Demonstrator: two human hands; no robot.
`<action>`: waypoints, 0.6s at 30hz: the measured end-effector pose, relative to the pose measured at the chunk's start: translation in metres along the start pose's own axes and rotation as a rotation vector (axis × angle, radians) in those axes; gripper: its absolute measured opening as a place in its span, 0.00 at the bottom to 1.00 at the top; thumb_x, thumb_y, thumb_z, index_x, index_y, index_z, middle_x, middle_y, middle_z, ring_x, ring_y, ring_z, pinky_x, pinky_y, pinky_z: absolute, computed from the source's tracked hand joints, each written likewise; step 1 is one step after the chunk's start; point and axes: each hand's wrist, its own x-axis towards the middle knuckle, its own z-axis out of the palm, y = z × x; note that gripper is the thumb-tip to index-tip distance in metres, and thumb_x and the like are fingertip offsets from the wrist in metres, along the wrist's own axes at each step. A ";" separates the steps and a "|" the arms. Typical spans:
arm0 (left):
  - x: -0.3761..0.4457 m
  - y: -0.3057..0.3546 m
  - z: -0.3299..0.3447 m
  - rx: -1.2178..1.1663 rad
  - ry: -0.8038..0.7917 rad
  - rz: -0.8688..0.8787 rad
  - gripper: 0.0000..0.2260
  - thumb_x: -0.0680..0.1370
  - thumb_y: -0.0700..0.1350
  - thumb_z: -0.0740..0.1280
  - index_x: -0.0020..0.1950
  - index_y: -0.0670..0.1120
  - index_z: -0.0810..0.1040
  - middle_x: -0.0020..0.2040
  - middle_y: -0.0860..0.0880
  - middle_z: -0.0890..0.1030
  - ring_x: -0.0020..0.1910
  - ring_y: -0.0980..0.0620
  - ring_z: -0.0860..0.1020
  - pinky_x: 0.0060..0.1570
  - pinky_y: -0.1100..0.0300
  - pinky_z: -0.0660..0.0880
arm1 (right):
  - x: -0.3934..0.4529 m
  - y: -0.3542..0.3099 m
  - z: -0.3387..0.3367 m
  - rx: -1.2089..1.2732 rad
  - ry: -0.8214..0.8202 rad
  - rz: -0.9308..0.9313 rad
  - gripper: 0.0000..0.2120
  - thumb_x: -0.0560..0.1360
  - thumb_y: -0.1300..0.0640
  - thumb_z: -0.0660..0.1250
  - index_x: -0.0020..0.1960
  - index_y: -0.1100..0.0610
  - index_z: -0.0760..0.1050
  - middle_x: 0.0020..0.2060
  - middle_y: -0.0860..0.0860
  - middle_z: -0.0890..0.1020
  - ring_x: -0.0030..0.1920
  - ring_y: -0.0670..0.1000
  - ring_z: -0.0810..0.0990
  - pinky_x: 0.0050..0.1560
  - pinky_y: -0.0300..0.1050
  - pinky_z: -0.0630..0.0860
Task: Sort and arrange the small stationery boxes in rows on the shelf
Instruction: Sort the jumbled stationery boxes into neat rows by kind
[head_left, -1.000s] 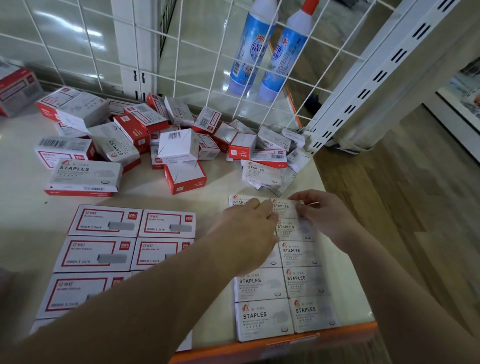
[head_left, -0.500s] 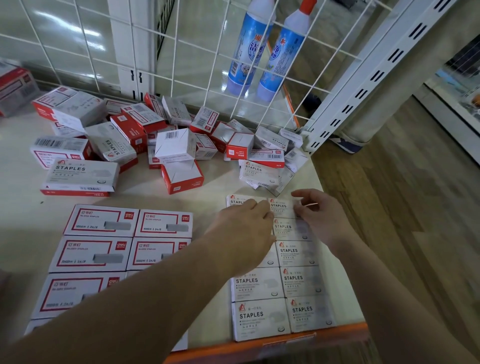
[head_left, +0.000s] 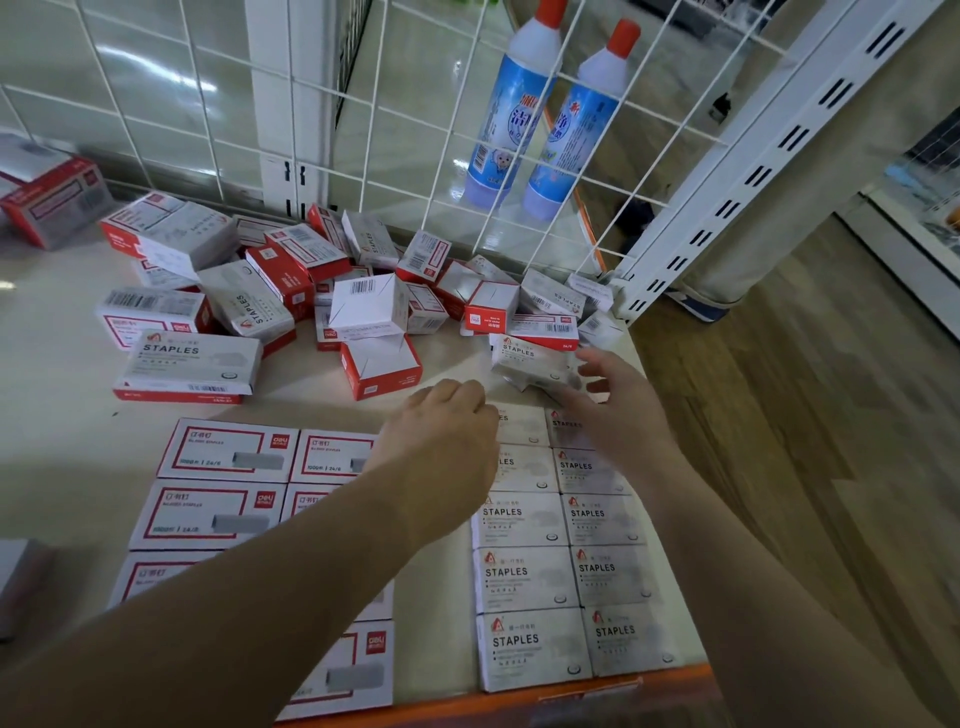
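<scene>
Two columns of grey STAPLES boxes (head_left: 524, 577) lie flat at the shelf's front right. Rows of white boxes with red frames (head_left: 223, 452) lie to their left. Behind them is a jumbled pile of red and white boxes (head_left: 363, 306). My left hand (head_left: 447, 431) rests over the far end of the grey columns and holds nothing. My right hand (head_left: 618, 410) has its fingers spread beside a loose, tilted grey STAPLES box (head_left: 524, 361) at the pile's right edge; it is not gripping it.
A white wire grid (head_left: 415, 156) backs the shelf, with two blue bottles (head_left: 506, 119) behind it. A slotted white upright (head_left: 753, 156) stands at the right. The shelf's orange front edge (head_left: 571, 696) is close. A larger STAPLES box (head_left: 192, 364) lies at the left.
My right hand has lifted off the top right grey box and moved back toward the loose tilted box. My left hand has shifted slightly left and back. The view moved closer.
</scene>
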 end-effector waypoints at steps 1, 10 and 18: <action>0.001 -0.001 0.000 -0.012 -0.002 -0.006 0.15 0.81 0.49 0.53 0.67 0.49 0.67 0.63 0.52 0.68 0.62 0.53 0.66 0.62 0.59 0.64 | 0.000 -0.002 0.000 -0.010 -0.007 -0.005 0.19 0.76 0.54 0.66 0.66 0.51 0.71 0.51 0.45 0.72 0.52 0.46 0.71 0.50 0.42 0.70; 0.001 -0.004 0.001 -0.037 -0.009 -0.003 0.15 0.81 0.49 0.54 0.67 0.49 0.67 0.61 0.52 0.68 0.58 0.54 0.67 0.57 0.61 0.66 | 0.004 -0.008 0.001 0.136 -0.016 0.056 0.07 0.73 0.56 0.70 0.50 0.49 0.76 0.40 0.42 0.74 0.45 0.48 0.77 0.47 0.44 0.76; -0.002 -0.006 0.002 -0.026 -0.019 0.005 0.16 0.81 0.50 0.53 0.68 0.50 0.65 0.64 0.52 0.67 0.62 0.54 0.67 0.60 0.60 0.65 | 0.002 -0.004 0.005 0.234 -0.021 0.042 0.09 0.69 0.57 0.73 0.40 0.50 0.73 0.40 0.48 0.78 0.41 0.48 0.78 0.41 0.41 0.75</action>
